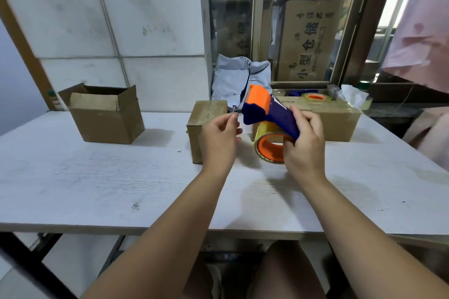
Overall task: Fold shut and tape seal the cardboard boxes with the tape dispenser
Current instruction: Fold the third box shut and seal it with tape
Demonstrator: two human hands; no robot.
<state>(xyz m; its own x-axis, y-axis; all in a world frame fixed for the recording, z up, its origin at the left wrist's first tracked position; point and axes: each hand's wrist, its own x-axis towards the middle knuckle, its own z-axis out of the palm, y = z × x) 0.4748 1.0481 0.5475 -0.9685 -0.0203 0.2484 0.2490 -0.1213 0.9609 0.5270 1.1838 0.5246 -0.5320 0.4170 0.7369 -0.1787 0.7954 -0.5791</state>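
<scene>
**A:** How are the hands gripping?

**B:** The left hand (220, 138) is pinching thumb against forefinger at the mouth of the blue-and-orange plastic tape dispenser (264, 109). It seems to be holding the free tape end (233, 112), but the film is clear, so that's my judgement. The right hand (305, 145) is wrapping its fingers round the dispenser's blue handle and holding it above the white wood-grain table (97, 177).

**A:** And going left to right?

**B:** Far left, the brown cardboard box with open flaps (107, 114) is standing well apart from the hands, probably waiting to be folded. The small closed cardboard box (206, 114) is sitting just behind the left hand, close enough for a strip to reach it. The clear tape roll on its orange core (269, 147) is hanging under the handle and tilting toward the person, likely so the end pulls out freely. Behind the right hand, the long cardboard box (340, 119) is looking glossy, as if already taped. It is carrying a spare orange-cored tape roll (315, 96) on top, kept handy.
</scene>
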